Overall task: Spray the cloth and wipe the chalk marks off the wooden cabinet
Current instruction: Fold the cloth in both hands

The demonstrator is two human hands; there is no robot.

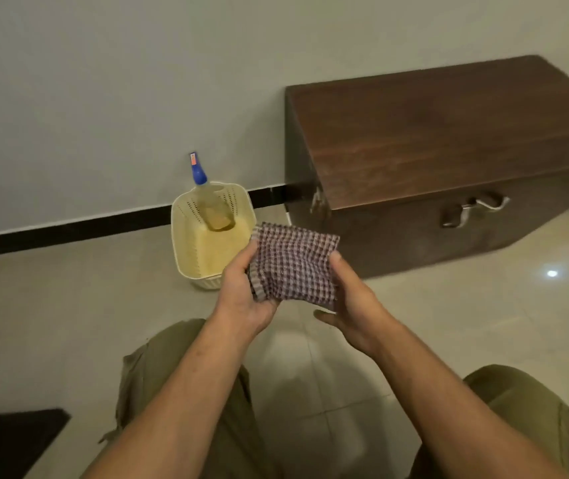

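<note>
A folded checked cloth (293, 262) in brown and white is held up in front of me over the tiled floor. My left hand (243, 293) grips its left edge, thumb on top. My right hand (352, 299) holds its right edge, fingers behind the cloth. A spray bottle (207, 198) with a blue nozzle and yellowish liquid leans inside a cream plastic basket (186, 257) by the wall, just left of the cloth. The dark wooden cabinet (449, 143) stands low on the floor to the right. I can make out no chalk marks on its top.
A metal handle (473, 209) hangs on the cabinet's front. The wall with a black skirting strip (68, 229) runs behind the basket. My knees in olive trousers (179, 385) are below. A dark object (6, 440) sits at the bottom left corner.
</note>
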